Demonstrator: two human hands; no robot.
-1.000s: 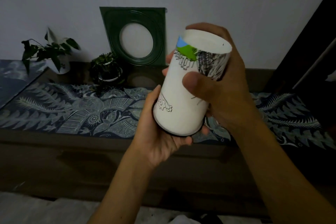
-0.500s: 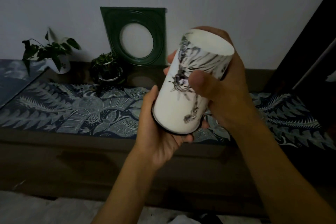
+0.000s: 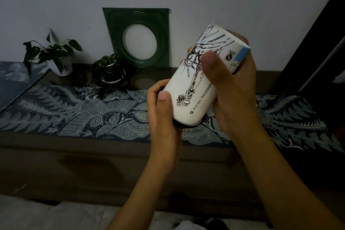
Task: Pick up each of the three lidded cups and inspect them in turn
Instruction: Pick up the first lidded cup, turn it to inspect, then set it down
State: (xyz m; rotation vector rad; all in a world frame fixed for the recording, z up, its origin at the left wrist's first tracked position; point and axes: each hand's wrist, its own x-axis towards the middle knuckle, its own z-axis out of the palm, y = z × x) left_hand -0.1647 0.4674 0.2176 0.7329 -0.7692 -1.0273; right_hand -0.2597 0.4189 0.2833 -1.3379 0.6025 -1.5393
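A tall white paper cup point(image 3: 197, 87) with black line drawings and a blue patch near one end is held in the air, tilted with that end up and to the right. Its dark lid point(image 3: 183, 126) peeks out at the lower end. My left hand point(image 3: 162, 115) wraps the lower end, thumb on the cup's side. My right hand point(image 3: 231, 87) grips the upper part, thumb across the drawing. No other lidded cups are visible.
A low dark cabinet point(image 3: 93, 155) carries a blue patterned cloth point(image 3: 74, 114). Two potted plants point(image 3: 56, 56) point(image 3: 110, 71) stand at the back left. A green square frame point(image 3: 138, 37) with a round opening leans on the wall. A dark door edge point(image 3: 317, 43) is at right.
The cup has been turned in my hands and tipped further to the right, so its flat white end no longer faces me. My left thumb has moved onto the cup's side.
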